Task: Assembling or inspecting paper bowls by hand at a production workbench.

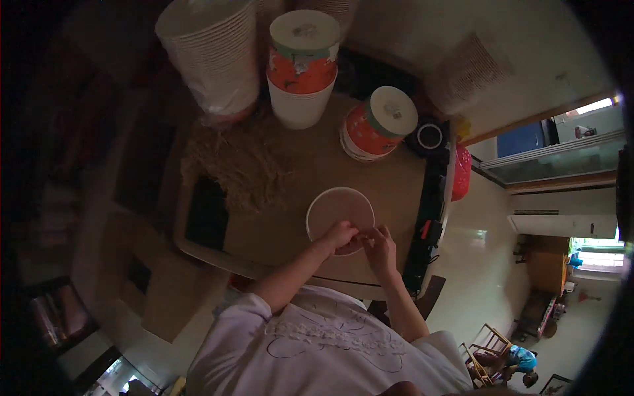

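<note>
A round white paper bowl stands on the brown table right in front of me. My left hand and my right hand meet at the bowl's near rim, fingertips together over its edge. Whether they pinch something small there is hidden. A heap of tan straw-like shreds lies to the left of the bowl.
At the back stand a tall stack of white bowls, an orange-and-white lidded tub stack and a tilted orange lidded stack. A tape roll and a black strip sit along the right edge. Cardboard boxes lie lower left.
</note>
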The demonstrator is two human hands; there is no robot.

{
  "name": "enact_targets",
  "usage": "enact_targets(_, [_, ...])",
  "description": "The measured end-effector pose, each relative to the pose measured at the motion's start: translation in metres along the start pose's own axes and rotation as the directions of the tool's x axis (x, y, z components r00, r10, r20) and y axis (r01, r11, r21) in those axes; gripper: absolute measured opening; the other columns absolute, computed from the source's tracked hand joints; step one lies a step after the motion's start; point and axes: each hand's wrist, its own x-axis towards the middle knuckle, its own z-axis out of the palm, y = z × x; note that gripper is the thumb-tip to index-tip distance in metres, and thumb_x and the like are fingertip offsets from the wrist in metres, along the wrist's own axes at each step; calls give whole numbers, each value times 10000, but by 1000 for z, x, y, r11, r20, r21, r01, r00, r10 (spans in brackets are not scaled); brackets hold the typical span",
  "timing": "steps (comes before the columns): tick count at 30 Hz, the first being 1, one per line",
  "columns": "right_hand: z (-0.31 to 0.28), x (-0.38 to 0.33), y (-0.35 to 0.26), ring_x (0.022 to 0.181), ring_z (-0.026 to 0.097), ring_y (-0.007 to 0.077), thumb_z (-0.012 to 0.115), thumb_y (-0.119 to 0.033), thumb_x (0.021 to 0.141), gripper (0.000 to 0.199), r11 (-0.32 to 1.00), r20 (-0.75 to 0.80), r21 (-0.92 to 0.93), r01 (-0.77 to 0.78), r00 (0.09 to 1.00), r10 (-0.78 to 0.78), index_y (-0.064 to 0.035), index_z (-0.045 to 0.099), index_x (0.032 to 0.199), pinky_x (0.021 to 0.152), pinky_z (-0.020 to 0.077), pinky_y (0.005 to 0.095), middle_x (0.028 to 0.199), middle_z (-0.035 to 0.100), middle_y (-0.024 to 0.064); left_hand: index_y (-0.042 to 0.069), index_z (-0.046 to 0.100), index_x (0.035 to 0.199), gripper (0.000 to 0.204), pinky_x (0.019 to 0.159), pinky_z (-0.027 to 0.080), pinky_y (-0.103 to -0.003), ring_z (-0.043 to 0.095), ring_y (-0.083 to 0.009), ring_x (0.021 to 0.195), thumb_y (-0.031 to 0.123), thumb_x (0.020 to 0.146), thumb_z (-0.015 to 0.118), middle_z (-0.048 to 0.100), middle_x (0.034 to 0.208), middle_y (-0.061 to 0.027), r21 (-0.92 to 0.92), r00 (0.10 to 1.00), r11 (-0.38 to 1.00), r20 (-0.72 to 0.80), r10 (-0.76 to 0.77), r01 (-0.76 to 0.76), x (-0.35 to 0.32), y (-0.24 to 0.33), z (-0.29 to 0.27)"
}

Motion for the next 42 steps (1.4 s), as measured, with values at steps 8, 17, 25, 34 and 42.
enact_targets(8, [5,3,-5,719,573,245,627,-49,684,159,1000,-89,13,-11,996,12,-35,560,828,639,457,323,793,534,105,23,569,765,122,488,419,-245,526,-110,585,130,779,512,552,668,-38,106,993,989,-45,113,-108,-10,7,3])
enact_targets(17, [8,-1,5,701,585,238,626,-61,701,152,1000,-52,-14,25,998,-25,-41,541,826,605,460,333,801,538,104,52,541,721,149,430,375,-238,486,-90,528,181,795,551,528,633,-13,185,997,981,-46,69,-60,-9,8,0])
enact_targets(25, [3,-8,11,696,578,259,599,-74,726,137,997,10,-70,-42,999,43,-81,602,863,603,460,330,799,540,104,66,544,725,137,470,387,-233,494,-85,572,185,791,547,537,658,-13,138,996,990,-94,8,5,-16,15,4])
enact_targets(34, [3,-5,3,703,580,262,605,-104,729,102,1000,-33,-7,-7,999,7,-68,594,823,603,463,335,806,544,102,65,552,705,159,449,377,-231,497,-86,551,191,801,541,535,639,-17,193,998,981,-49,24,-15,-11,7,3])
enact_targets(42, [5,-1,8,678,571,252,597,-65,712,82,1000,-28,16,14,1000,-13,-60,585,794,609,460,314,784,552,97,71,547,706,192,423,363,-229,475,-81,496,227,817,537,519,599,-6,172,998,984,24,51,-55,-9,8,2])
